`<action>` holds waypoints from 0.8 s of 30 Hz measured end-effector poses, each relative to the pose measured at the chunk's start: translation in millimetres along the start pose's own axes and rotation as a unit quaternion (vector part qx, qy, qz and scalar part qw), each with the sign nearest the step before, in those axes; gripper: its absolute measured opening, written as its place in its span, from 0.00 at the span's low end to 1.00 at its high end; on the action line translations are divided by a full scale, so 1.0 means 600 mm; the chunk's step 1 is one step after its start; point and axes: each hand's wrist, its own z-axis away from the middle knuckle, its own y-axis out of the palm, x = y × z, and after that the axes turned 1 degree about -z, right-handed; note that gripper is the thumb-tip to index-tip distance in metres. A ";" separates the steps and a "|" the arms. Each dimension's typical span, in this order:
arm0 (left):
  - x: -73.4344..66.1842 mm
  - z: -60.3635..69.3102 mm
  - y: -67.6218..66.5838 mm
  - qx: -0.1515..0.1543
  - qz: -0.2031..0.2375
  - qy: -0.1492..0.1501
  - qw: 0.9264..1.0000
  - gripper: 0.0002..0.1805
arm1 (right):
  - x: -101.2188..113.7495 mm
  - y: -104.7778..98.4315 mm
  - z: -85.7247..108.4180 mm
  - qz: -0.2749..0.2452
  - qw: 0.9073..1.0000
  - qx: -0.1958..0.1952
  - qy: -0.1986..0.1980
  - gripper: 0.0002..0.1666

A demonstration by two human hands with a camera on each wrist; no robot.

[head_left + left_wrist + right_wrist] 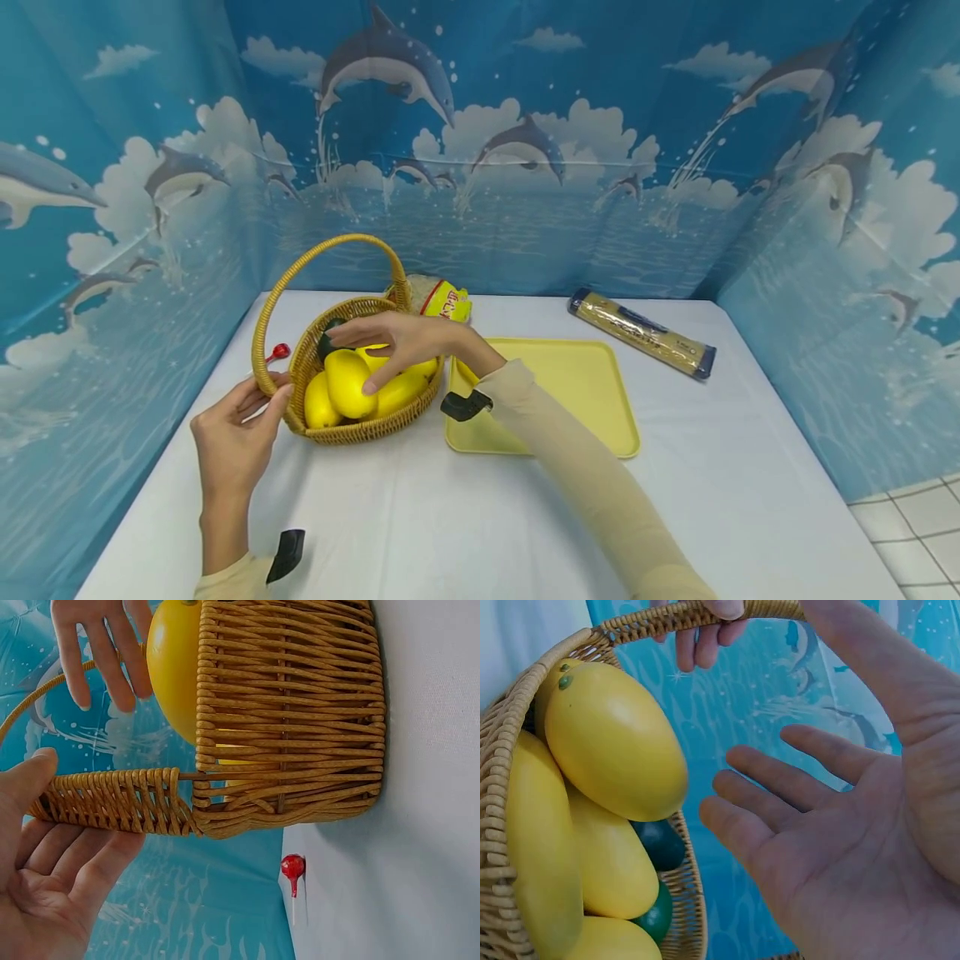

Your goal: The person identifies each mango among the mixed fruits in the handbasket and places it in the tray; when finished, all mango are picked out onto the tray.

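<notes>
Plain beige sleeves (588, 483) cover both arms. A small, glossy black curved piece (465, 406) sits at each cuff.

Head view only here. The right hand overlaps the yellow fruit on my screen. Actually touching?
Observer: No contact shows. In the right wrist view, blue backdrop separates the right hand from the nearest yellow fruit.

Operator: Where's that fruit's stem?

Observer: Its green stem nub is at the end away from the right fingertips.

Operator: Basket wall solid on the left?

Observer: Not fully. In the left wrist view, yellow shows through gaps in the basket near the handle.
</notes>
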 end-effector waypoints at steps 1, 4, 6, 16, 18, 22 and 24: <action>0.000 0.000 0.000 0.001 -0.001 0.001 1.000 0.16 | -0.003 0.000 -0.006 0.002 1.000 0.002 0.001 0.50; 0.001 -0.001 -0.001 0.002 -0.001 0.003 1.000 0.16 | -0.010 0.001 -0.022 0.004 1.000 0.009 0.004 0.50; 0.002 -0.001 -0.001 0.002 0.000 0.004 1.000 0.16 | -0.015 0.000 -0.032 0.004 1.000 0.012 0.002 0.50; 0.003 -0.001 0.000 0.001 0.003 0.002 1.000 0.17 | -0.046 -0.008 -0.062 0.023 1.000 -0.014 0.010 0.50; 0.004 -0.001 0.002 0.002 0.001 -0.004 1.000 0.17 | -0.052 -0.011 -0.063 0.029 0.999 -0.017 0.028 0.50; 0.002 -0.001 0.004 0.002 -0.010 -0.013 1.000 0.17 | -0.065 -0.016 -0.063 0.024 0.998 -0.023 0.050 0.50; 0.004 -0.001 0.003 0.000 -0.010 -0.014 1.000 0.17 | -0.070 -0.017 -0.065 0.015 0.998 -0.025 0.053 0.50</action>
